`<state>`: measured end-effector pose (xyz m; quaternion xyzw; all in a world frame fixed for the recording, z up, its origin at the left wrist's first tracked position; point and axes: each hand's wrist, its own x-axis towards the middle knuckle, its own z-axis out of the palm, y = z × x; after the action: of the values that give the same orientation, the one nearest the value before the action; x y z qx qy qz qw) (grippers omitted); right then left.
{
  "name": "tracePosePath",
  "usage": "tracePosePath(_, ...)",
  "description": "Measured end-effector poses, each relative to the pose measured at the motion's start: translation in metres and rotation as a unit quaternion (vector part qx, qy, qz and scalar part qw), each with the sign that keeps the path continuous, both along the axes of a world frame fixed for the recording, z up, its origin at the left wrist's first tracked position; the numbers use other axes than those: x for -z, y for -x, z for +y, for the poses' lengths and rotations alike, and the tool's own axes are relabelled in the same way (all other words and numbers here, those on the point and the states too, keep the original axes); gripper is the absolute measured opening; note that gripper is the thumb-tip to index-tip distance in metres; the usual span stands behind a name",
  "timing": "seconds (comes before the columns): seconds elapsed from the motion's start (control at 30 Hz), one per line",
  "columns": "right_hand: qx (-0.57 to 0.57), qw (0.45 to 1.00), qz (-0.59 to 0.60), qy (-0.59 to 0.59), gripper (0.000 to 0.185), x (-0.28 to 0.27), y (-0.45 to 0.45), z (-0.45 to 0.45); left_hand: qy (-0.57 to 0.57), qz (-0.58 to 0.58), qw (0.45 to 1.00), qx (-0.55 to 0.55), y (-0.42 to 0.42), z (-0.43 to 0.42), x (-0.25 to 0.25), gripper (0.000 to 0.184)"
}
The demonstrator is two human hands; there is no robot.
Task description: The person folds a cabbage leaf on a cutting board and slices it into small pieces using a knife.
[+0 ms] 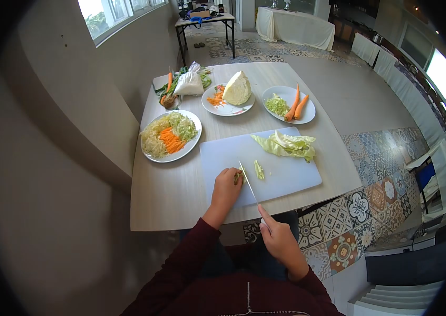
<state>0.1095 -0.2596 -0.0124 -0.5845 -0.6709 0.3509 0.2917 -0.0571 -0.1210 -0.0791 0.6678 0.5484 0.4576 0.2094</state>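
In the lower middle of the frame, the person's bare right hand (280, 239) was wrapped around the handle of a long, thin-bladed metal knife (250, 183), whose blade slanted up and to the left over a white rectangular plastic cutting board (286, 176). Just left of the blade, the bare left hand (227, 184), fingers curled, gripped a small pale green cabbage bundle (241, 176) against the board, hiding most of it. A short light green cut strip (259, 169) lay just right of the blade, and a large ruffled cabbage leaf (286, 145) spread across the board's upper right part.

The board lay on a pale wood-grained table (170, 205). Left of centre, a round white plate (197, 139) bore pale shreds (152, 138) and orange carrot strips (171, 141). At upper centre, a white patterned plate (233, 111) held a thick pale cabbage wedge (238, 88). Right of it, a white oval plate (310, 117) carried two whole orange carrots (301, 107) beside chopped greens (275, 104).
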Motion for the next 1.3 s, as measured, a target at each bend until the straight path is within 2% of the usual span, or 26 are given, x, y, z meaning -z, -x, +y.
tracePosePath(0.1,0.001,0.999,0.017,-0.034,0.049,0.006,-0.002,-0.002,-0.003,0.003,1.0,-0.003,-0.001,0.001,0.001,0.014)
tracePosePath(0.6,0.052,0.998,0.01,0.023,0.048,-0.016,-0.015,-0.008,0.003,0.019,1.0,0.0,-0.001,-0.001,-0.002,0.016)
tracePosePath(0.93,0.014,0.998,0.048,0.024,0.046,-0.007,-0.01,0.007,-0.026,0.02,0.999,0.014,0.0,-0.001,0.0,0.015)
tracePosePath(1.03,0.02,0.998,0.045,0.04,0.046,-0.005,-0.009,0.011,0.018,0.029,0.999,0.002,0.0,-0.002,-0.006,0.017)
tracePosePath(1.3,0.031,0.998,0.04,0.042,0.048,-0.004,-0.01,0.008,0.013,0.045,0.999,-0.027,0.014,-0.004,-0.008,0.015)
